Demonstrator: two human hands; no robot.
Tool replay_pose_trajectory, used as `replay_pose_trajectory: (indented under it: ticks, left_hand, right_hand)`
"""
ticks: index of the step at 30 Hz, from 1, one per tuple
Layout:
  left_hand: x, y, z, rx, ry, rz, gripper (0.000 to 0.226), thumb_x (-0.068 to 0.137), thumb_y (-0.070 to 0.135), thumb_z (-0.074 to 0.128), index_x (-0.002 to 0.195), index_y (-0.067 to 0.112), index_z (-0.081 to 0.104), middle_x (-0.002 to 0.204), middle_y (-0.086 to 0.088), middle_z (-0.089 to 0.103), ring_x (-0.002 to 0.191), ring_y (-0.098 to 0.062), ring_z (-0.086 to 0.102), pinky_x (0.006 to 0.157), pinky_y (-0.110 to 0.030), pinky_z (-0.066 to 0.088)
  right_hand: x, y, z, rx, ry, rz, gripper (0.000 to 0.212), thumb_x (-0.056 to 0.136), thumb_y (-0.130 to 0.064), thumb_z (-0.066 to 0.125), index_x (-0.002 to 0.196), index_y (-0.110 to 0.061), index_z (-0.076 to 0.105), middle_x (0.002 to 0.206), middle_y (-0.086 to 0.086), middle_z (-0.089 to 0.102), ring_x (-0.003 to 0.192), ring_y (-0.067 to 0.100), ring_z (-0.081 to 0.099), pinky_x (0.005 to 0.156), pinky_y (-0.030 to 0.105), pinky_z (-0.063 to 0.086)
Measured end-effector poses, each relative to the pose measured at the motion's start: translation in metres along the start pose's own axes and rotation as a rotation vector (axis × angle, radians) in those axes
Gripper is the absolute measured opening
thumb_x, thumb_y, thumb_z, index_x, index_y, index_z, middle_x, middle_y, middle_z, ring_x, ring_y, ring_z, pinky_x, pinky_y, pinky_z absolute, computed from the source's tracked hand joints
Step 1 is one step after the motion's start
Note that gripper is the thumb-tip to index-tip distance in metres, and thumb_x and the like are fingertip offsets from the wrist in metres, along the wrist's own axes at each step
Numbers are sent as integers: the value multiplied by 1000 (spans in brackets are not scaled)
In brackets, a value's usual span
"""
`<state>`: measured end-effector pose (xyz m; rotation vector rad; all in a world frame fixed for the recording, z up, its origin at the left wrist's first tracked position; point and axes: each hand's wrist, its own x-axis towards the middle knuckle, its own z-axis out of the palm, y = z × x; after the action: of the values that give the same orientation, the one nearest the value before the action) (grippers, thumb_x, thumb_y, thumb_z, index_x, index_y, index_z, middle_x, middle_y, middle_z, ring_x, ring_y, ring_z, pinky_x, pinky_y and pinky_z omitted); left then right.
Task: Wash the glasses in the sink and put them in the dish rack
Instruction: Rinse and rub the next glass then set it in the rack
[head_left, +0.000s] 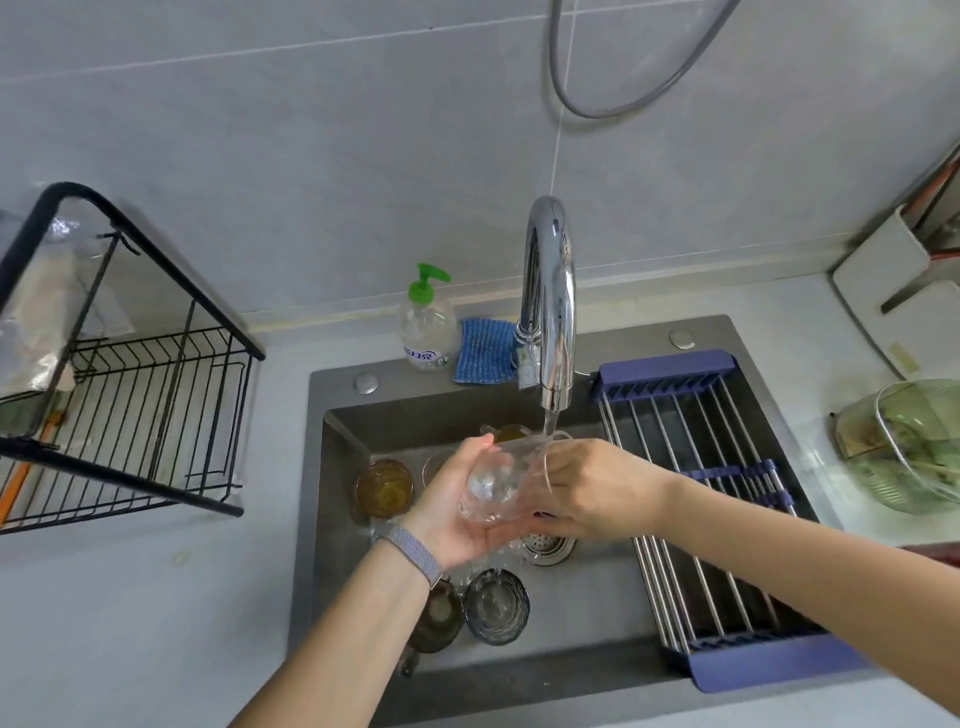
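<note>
- A pale grey tabletop (156, 623) is running under a grey tiled wall, with a dark sink (587, 613) sitting in the middle of it.
- A chrome tap (549, 306) is pouring a thin stream of water into a clear glass (511, 478) held tilted above the basin.
- The left hand (457, 509) is cupping the base of the clear glass from below, fingers (470, 449) curling up around its side; a woven band is sitting on that wrist.
- The right hand (597, 486) is closing over the rim end of the same glass (how far its fingertips are reaching inside, I cannot tell).
- An amber glass (384, 488) is standing on the basin floor to the left, and a dark ribbed glass (497, 605) is standing near the front, just beside a drain strainer (548, 548).
- A blue-ended roll-up rack (717, 519) is lying across the right part of the sink.
- A black wire dish rack (130, 395) is standing on the tabletop well to the left.
- A soap bottle (426, 322) with a green pump and a blue cloth (485, 351) are resting on the sink's back edge, touching or nearly so.
</note>
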<state>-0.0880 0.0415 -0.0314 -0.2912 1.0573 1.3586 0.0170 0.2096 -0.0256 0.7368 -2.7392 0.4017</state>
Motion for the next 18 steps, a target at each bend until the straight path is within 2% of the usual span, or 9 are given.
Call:
replay_pose_trajectory:
  ticks: [3,6,7,9,10,12,14,16,18]
  left_hand:
    - [-9,3,-1,293,57,-10,78,78,79,45,131,24,58,103,-16,70,81,-30,70,70,-38,57]
    - [-13,4,-7,606,185,25,73,78,83,30,137,41,43,139,-10,52,109,-28,64,80,-43,58]
    - [-15,4,-7,596,178,77,68,81,78,35,135,40,46,143,-6,46,118,-26,58,86,-46,57]
    - [-15,-1,-6,286,79,138,61,82,65,56,126,24,59,135,-7,57,118,-28,59,97,-52,51]
    - [-13,-3,-6,135,69,168,60,81,58,64,124,16,61,125,-12,65,111,-30,64,94,-51,53]
    - [-8,-7,-7,53,96,260,61,79,53,67,121,9,62,106,-12,71,87,-24,70,69,-37,59]
    - [-5,-6,-9,85,97,249,65,79,58,68,122,10,63,99,-7,70,75,-17,66,53,-24,49]
    - [-3,0,-11,132,60,162,66,81,59,66,124,8,60,96,-4,69,71,-16,62,48,-20,44]
    - [-2,6,-13,200,53,86,55,84,56,64,117,11,60,92,-4,68,66,-15,61,41,-19,39]
  right_hand:
    - [9,-5,-2,17,97,129,45,98,-39,54,61,-14,58,55,0,58,52,21,56,50,34,50]
    - [15,-18,-4,115,215,349,54,90,-43,60,50,-22,31,41,-4,31,40,13,25,36,26,28]
    - [17,-24,-2,140,231,399,54,89,-43,60,50,-23,29,41,-5,27,41,14,22,37,24,23]
    - [22,-35,9,291,260,546,53,89,-45,57,47,-21,36,41,-4,29,42,16,25,42,23,22]
    - [27,-40,14,424,264,675,54,90,-49,54,47,-18,45,41,-3,37,42,17,31,43,23,26]
    - [34,-45,17,548,277,883,58,89,-59,46,57,-14,65,46,0,54,45,19,45,47,31,39]
    - [32,-44,10,488,236,741,54,91,-64,42,75,-23,74,53,-5,60,50,16,51,51,26,40]
    - [20,-32,-5,390,43,309,47,93,-64,43,108,-29,71,78,-5,71,65,9,59,62,17,44]
    - [4,-6,-17,163,-227,-29,72,87,-68,46,135,-15,55,111,5,71,98,15,63,87,26,50]
